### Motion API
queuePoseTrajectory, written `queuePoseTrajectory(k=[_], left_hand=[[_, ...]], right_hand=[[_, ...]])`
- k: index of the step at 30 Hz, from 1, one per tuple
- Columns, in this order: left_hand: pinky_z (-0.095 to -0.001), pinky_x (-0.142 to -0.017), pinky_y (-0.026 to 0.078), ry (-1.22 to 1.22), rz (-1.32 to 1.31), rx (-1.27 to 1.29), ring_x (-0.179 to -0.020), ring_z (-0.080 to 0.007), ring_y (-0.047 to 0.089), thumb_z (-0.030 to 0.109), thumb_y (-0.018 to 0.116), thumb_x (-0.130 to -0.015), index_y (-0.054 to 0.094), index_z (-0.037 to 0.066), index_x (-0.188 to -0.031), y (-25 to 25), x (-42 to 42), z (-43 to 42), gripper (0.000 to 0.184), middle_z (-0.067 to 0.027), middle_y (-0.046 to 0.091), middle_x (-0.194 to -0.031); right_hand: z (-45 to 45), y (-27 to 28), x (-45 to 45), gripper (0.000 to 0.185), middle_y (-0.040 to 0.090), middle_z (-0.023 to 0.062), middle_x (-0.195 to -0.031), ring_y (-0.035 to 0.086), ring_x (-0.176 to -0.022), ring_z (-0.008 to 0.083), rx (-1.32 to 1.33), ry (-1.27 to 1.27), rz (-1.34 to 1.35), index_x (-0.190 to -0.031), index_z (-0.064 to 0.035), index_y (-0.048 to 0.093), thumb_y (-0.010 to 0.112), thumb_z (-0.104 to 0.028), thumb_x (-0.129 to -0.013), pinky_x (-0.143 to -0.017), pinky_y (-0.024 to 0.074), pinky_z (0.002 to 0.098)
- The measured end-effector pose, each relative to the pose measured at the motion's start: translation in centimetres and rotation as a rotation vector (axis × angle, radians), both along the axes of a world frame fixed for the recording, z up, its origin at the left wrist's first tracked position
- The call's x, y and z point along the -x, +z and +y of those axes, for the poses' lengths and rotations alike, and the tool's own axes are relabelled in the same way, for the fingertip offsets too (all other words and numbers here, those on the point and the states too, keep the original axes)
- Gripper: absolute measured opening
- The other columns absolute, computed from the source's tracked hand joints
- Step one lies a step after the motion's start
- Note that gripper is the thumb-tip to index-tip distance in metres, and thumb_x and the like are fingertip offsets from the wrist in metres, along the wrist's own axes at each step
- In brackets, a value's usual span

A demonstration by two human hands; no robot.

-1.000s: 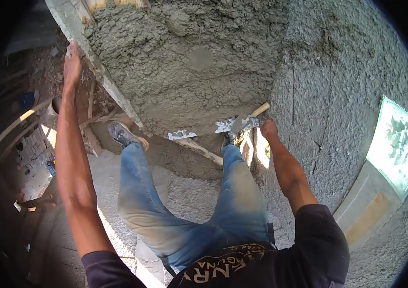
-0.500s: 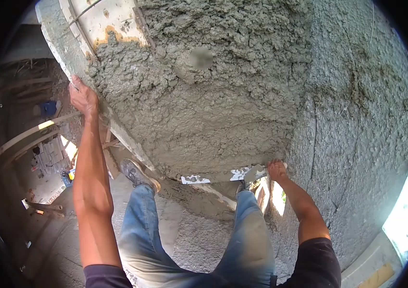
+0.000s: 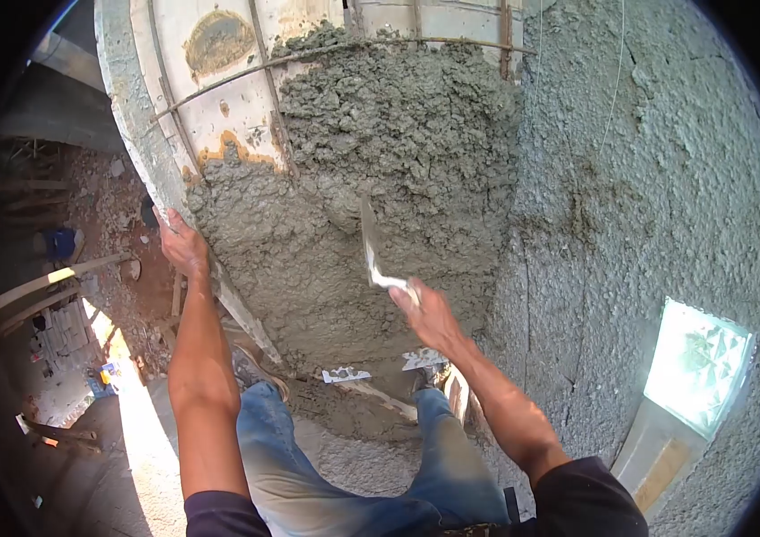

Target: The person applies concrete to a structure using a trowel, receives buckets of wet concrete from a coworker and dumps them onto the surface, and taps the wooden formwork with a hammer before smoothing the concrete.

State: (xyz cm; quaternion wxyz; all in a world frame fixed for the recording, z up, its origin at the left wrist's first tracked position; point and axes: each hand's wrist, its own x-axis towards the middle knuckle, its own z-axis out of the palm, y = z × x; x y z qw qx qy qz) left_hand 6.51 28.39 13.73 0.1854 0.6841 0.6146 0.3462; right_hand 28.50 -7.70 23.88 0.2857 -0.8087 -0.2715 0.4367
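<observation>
My right hand (image 3: 433, 318) is closed round the handle of a trowel (image 3: 370, 242), whose narrow-looking blade points up the slope, edge-on to me. The blade is over the wet grey concrete (image 3: 335, 295), which is rough and lumpy higher up and flatter lower down. Whether the blade touches it I cannot tell. At the left side, my left hand (image 3: 185, 249) is wrapped over the concrete-smeared edge board (image 3: 134, 125). Below the concrete, a white-flecked strip (image 3: 346, 375) lies across the bottom edge, between my legs.
Bare form panels (image 3: 219, 85) with a thin reinforcing bar (image 3: 335, 55) across them lie higher up. A rough grey wall (image 3: 630, 215) rises on the right, with a bright glazed opening (image 3: 700, 367). Down on the left are a drop, rubble (image 3: 111, 210) and a curved timber (image 3: 49, 279).
My right hand has moved up and left from the lower edge, with the trowel now clearly visible. My left hand stays on the board. The view has shifted, showing more form panels.
</observation>
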Motion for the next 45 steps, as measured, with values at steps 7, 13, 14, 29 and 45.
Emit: queuePoseTrajectory(k=[7,13,14,29,45], left_hand=[[-0.0516,-0.079,0.042,0.043,0.056,-0.055,-0.093,-0.0486,0.058,0.046,0.035,-0.100,0.062,-0.004,-0.108,1.2,-1.1,-0.8,0.057,-0.0297,0.063,-0.099],[-0.0479,-0.086,0.044,0.000,0.017,0.034,-0.103,-0.0471,0.057,0.045,0.037,-0.099,0.053,-0.001,-0.130,1.0,-0.5,-0.4,0.057,-0.0286,0.061,-0.114],[-0.0479,-0.086,0.044,0.009,0.013,0.037,-0.103,-0.0471,0.057,0.045,0.037,-0.099,0.053,-0.001,-0.130,0.9,-0.1,-0.3,0.057,-0.0286,0.061,-0.114],[-0.0505,-0.079,0.044,0.041,0.030,-0.005,-0.094,-0.0483,0.059,0.045,0.038,-0.099,0.061,-0.003,-0.113,0.9,-1.1,-1.0,0.055,-0.0285,0.064,-0.100],[-0.0483,-0.084,0.044,0.021,0.002,0.020,-0.103,-0.0476,0.057,0.042,0.039,-0.100,0.050,0.000,-0.133,0.7,-0.3,-0.9,0.055,-0.0298,0.060,-0.115]], right_hand=[[2.6,-3.6,-17.1,0.056,0.060,0.0215,-0.065,0.060,-0.061,0.0381,0.072,0.047,-0.488,-0.095,0.0043,0.055,0.049,-0.051,-0.095,-0.062,0.0465,0.0488],[0.6,-3.0,-17.2,0.049,0.057,0.0093,-0.064,0.054,-0.053,0.0210,-0.022,-0.373,-0.228,-0.089,0.0003,0.056,0.053,-0.049,-0.094,-0.054,0.0432,0.0360],[0.6,-1.0,-16.3,0.045,0.056,0.0077,-0.064,0.053,-0.052,0.0172,-0.019,-0.553,-0.028,-0.088,-0.0010,0.056,0.056,-0.046,-0.093,-0.053,0.0415,0.0341],[-11.9,-12.2,-12.9,0.030,0.065,0.0330,-0.094,0.064,-0.094,0.0451,0.523,-0.267,-0.438,-0.094,0.0098,0.064,0.065,-0.017,-0.080,-0.079,0.0519,0.0464],[3.4,-10.7,-9.4,0.027,0.039,-0.0012,-0.052,0.042,-0.042,0.0135,-0.550,-1.508,1.186,-0.062,-0.0155,0.037,0.056,-0.009,-0.080,-0.037,0.0395,0.0262]])
